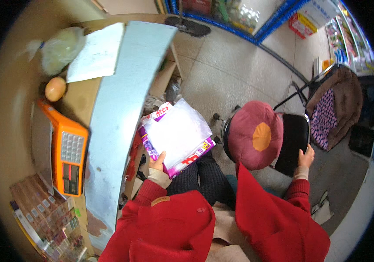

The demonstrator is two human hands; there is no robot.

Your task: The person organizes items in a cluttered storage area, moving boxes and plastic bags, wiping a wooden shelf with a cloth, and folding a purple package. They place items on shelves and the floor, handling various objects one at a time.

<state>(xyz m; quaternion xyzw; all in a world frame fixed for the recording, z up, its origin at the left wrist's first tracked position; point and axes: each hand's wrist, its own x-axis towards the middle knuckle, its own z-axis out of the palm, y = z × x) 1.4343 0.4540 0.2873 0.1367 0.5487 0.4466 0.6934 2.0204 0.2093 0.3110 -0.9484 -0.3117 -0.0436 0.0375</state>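
My left hand (pixel 157 162) grips the lower left corner of a purple printed plastic package (pixel 170 171), with a white plastic-wrapped packet (pixel 178 131) lying over it, above my knees. To the right, my right hand (pixel 306 157) holds the side edge of a black chair backrest (pixel 293 140). A round pink cushion (pixel 242 131) with an orange patch lies against that backrest, on the seat of the wheeled chair.
Left, a counter with a pale blue top (pixel 118 98) carries an orange scale (pixel 70 154), a round orange fruit (pixel 55 89), paper sheets (pixel 98 54) and a knotted plastic bag (pixel 62 49). A folding chair with a brown cover (pixel 347 95) stands at the right. Glass display cases (pixel 236 14) stand ahead.
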